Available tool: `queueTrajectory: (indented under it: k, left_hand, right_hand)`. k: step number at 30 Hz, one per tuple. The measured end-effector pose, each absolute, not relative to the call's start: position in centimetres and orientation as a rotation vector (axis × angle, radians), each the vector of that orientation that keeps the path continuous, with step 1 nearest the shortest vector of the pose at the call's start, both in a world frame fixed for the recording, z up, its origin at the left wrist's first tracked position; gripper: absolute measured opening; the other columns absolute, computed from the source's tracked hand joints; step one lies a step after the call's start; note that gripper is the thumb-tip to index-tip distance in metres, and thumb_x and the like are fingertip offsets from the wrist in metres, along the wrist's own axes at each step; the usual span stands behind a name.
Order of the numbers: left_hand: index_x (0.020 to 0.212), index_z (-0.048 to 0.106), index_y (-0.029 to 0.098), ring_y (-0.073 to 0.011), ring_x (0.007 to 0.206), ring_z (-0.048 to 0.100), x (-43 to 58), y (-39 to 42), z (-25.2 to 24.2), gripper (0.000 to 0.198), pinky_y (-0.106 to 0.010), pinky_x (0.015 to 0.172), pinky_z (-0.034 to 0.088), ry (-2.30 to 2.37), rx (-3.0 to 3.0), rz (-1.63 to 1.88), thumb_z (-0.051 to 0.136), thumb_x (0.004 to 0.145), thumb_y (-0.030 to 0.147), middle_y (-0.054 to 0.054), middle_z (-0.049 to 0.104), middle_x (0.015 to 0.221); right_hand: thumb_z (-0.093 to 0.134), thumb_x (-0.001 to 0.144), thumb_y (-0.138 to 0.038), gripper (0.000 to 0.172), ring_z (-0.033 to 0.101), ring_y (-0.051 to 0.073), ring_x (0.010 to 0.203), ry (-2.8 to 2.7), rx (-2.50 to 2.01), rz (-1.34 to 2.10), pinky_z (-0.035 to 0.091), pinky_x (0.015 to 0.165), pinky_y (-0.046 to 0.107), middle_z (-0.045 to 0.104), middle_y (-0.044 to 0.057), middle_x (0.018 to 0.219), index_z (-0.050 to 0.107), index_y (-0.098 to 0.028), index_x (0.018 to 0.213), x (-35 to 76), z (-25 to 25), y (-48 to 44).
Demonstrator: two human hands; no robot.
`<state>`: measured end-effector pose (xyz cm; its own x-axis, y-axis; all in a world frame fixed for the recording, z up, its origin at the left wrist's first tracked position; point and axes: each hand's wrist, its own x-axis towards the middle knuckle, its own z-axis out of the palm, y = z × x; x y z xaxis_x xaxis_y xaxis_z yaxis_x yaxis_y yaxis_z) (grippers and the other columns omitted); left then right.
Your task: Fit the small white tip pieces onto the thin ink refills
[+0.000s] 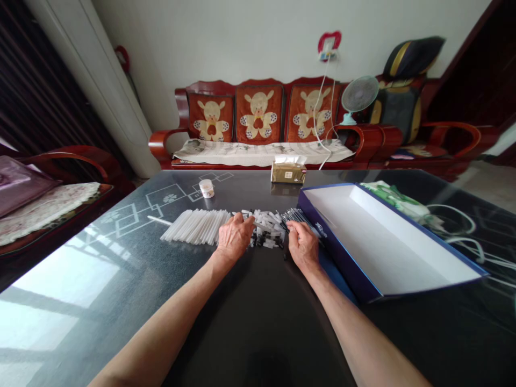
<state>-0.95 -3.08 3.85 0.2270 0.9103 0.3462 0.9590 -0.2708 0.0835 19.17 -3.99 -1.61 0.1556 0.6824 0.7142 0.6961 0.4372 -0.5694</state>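
Note:
My left hand (236, 234) is closed, with a white pen barrel that seems to stick out past its fingertips toward the right. Beside it lies a row of white translucent pen barrels (195, 227), with one more lying apart at the row's left end. Between my hands is a pile of small white and black pen parts (269, 228). My right hand (303, 243) is pinched shut at the near end of a bundle of thin pen refills (296, 215), apparently on one refill; its fingertips partly hide what they hold.
A large blue box with a white inside (387, 252) stands to the right of my right hand. Farther back are a tissue box (288, 171) and a small white round tub (207, 188). A green-and-white bag (397, 201) and white cables (467, 242) lie beyond the blue box.

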Motion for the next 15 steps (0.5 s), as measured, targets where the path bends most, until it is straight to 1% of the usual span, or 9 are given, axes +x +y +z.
queueTrajectory:
  k: [3,5,6,7,9,12,13,15]
  left_hand:
    - [0.096,0.068,0.027,-0.0236,0.092,0.054,-0.6,-3.6,3.6,0.024,-0.031,0.072,0.044,-1.650,-2.316,-0.488,0.048,0.093,0.040,-0.007,0.057,0.091]
    - [0.088,0.068,0.024,-0.0239,0.092,0.054,-0.4,-3.7,2.9,0.026,-0.034,0.077,0.044,-1.551,-2.333,-0.539,0.047,0.093,0.038,-0.008,0.058,0.091]
    - [0.088,0.067,0.022,-0.0229,0.092,0.054,-0.3,-3.6,2.4,0.027,-0.034,0.079,0.045,-1.494,-2.356,-0.583,0.045,0.094,0.035,-0.008,0.059,0.093]
    - [0.090,0.067,0.021,-0.0215,0.091,0.055,-0.3,-3.4,1.8,0.027,-0.033,0.082,0.045,-1.432,-2.385,-0.636,0.043,0.096,0.032,-0.008,0.060,0.097]
    - [0.101,0.064,0.019,-0.0183,0.090,0.056,-0.3,-3.0,0.7,0.026,-0.029,0.083,0.046,-1.310,-2.456,-0.733,0.038,0.097,0.025,-0.009,0.061,0.102]
    - [0.122,0.054,0.018,-0.0171,0.083,0.059,-0.5,-2.4,-0.4,0.031,-0.027,0.077,0.047,-1.253,-2.499,-0.794,0.038,0.095,0.017,-0.007,0.062,0.093]
    - [0.126,0.051,0.017,-0.0176,0.082,0.059,-0.6,-2.2,-0.6,0.034,-0.027,0.075,0.047,-1.262,-2.495,-0.803,0.039,0.094,0.015,-0.006,0.062,0.090]
    - [0.127,0.049,0.016,-0.0189,0.084,0.059,-0.8,-2.0,-0.6,0.036,-0.027,0.076,0.047,-1.283,-2.481,-0.834,0.040,0.093,0.013,-0.007,0.062,0.089]
  right_hand:
    - [0.041,0.085,-0.013,0.026,0.067,0.018,0.084,-1.504,-1.230,-0.019,0.053,0.079,0.032,0.067,0.008,0.089,0.065,-0.017,0.095,19.2,-1.6,-4.0]
    - [0.041,0.086,-0.014,0.026,0.067,0.018,0.084,-1.454,-1.223,0.007,0.054,0.078,0.032,0.067,0.008,0.092,0.065,-0.018,0.096,19.4,-1.8,-4.0]
    - [0.041,0.086,-0.015,0.026,0.067,0.018,0.084,-1.413,-1.222,0.023,0.054,0.077,0.032,0.067,0.008,0.093,0.064,-0.018,0.097,19.6,-1.8,-3.9]
    - [0.040,0.087,-0.016,0.026,0.067,0.018,0.083,-1.365,-1.221,0.034,0.055,0.075,0.032,0.067,0.008,0.093,0.064,-0.018,0.098,19.9,-1.9,-3.8]
    - [0.039,0.087,-0.017,0.028,0.067,0.017,0.079,-1.279,-1.227,0.029,0.055,0.072,0.032,0.067,0.007,0.092,0.063,-0.018,0.100,20.5,-1.9,-3.6]
    - [0.040,0.086,-0.015,0.028,0.065,0.017,0.081,-1.312,-1.283,-0.093,0.054,0.077,0.033,0.066,0.007,0.091,0.065,-0.018,0.099,21.3,-1.6,-3.5]
    - [0.042,0.085,-0.015,0.027,0.064,0.018,0.083,-1.374,-1.321,-0.145,0.053,0.079,0.033,0.066,0.007,0.093,0.066,-0.018,0.098,21.5,-1.4,-3.5]
    - [0.047,0.083,-0.015,0.023,0.062,0.020,0.087,-1.542,-1.433,-0.237,0.050,0.083,0.034,0.065,0.008,0.095,0.068,-0.018,0.095,21.5,-1.1,-3.7]
